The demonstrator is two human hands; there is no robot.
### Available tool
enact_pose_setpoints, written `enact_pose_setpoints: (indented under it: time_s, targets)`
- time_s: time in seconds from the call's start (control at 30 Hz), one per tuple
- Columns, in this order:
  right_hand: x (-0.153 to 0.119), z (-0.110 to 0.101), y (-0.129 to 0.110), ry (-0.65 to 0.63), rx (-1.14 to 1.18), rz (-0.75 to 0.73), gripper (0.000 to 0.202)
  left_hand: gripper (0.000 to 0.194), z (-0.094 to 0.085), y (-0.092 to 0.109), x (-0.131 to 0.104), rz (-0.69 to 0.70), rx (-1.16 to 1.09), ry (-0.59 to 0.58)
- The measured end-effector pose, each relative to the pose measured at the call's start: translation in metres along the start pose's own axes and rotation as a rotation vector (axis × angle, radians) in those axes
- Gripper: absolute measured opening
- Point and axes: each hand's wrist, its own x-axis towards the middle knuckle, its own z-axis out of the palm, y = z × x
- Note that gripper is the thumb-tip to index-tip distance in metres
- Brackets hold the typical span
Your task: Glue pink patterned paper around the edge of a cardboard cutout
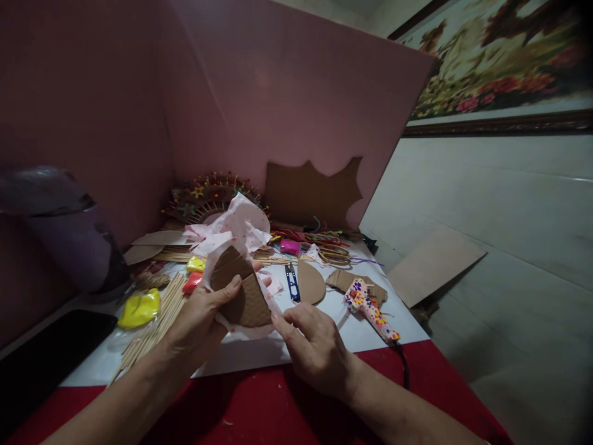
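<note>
A rounded cardboard piece [250, 303] with a crease across it is held up over the white sheet, its brown side facing me. Pink patterned fabric [214, 262] lies behind it and sticks out past its edges. My left hand [215, 306] grips the cardboard and fabric, thumb on the brown face and fingers behind. At the right edge, my right hand [308, 340] pinches the fabric's margin between thumb and fingers. Just beyond lie blue thread snips [292, 282] and another rounded cardboard piece [311, 283].
A flower-patterned glue gun [370, 309] rests on the right, its cord running forward. Bamboo sticks [157, 318], yellow clay packet [139, 309] and black phone-like slab [60, 340] lie left. A purple bin [78, 241] stands behind them. Scissors [334, 254] lie at the back.
</note>
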Motion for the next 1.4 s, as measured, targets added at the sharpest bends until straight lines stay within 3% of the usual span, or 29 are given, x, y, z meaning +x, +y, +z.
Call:
enact_pose_setpoints:
  time_s: [0.2,0.33,0.43,0.67,0.97,1.07,1.2,1.4]
  targets:
    - [-0.004,0.002,-0.001,0.039,0.127,0.091,0.036,0.030,-0.003,0.004,0.000,-0.016,-0.010,-0.024]
    - [-0.004,-0.002,-0.002,0.017,0.232,0.175,0.023,0.033,-0.001,0.005,0.001,0.009,-0.005,0.041]
    - [-0.001,-0.007,-0.004,0.046,0.313,0.273,0.014,0.033,0.000,0.004,0.000,-0.055,0.028,0.053]
    - [0.008,-0.005,-0.006,0.175,0.489,0.586,0.010,0.034,0.003,-0.008,-0.006,-0.110,0.068,-0.051]
    - [0.012,0.005,-0.003,0.192,0.531,0.667,0.009,0.027,0.007,-0.024,-0.014,-0.242,0.046,-0.117]
    - [0.012,0.006,-0.003,0.225,0.497,0.634,0.010,0.027,0.008,-0.025,-0.013,-0.268,0.038,-0.115]
    - [0.011,0.005,-0.003,0.252,0.354,0.463,0.009,0.024,0.008,-0.027,-0.012,-0.273,0.034,-0.098]
    - [0.009,0.002,-0.006,0.101,0.050,0.258,0.014,0.026,0.003,-0.029,-0.010,-0.304,0.034,-0.125]
